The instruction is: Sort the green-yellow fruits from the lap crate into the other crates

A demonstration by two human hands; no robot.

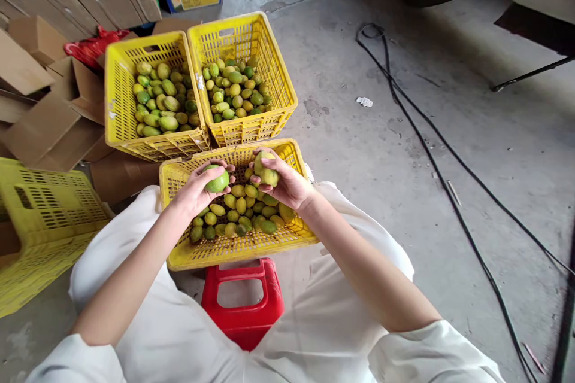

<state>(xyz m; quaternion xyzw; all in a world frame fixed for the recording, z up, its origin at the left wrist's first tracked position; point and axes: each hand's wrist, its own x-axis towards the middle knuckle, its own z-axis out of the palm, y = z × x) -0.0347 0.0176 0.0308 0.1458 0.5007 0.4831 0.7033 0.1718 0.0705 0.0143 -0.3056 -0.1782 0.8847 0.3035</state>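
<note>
My left hand [197, 188] is closed around a bright green lemon [217, 180], thumb across its top. In my right hand [287, 182] is a yellow-green lemon [266, 169], gripped between thumb and fingers. Both hands hover over the near yellow crate [242, 249], slightly apart from each other. Inside that crate lies a layer of yellow and green lemons [241, 206], partly hidden by my hands.
Two more yellow crates, a left one [117, 96] and a right one [282, 81], hold many green-yellow lemons beyond. A red stool [242, 317] is between my legs. Cardboard boxes [54, 125] and another crate [49, 215] lie left; a black cable [431, 158] crosses the floor right.
</note>
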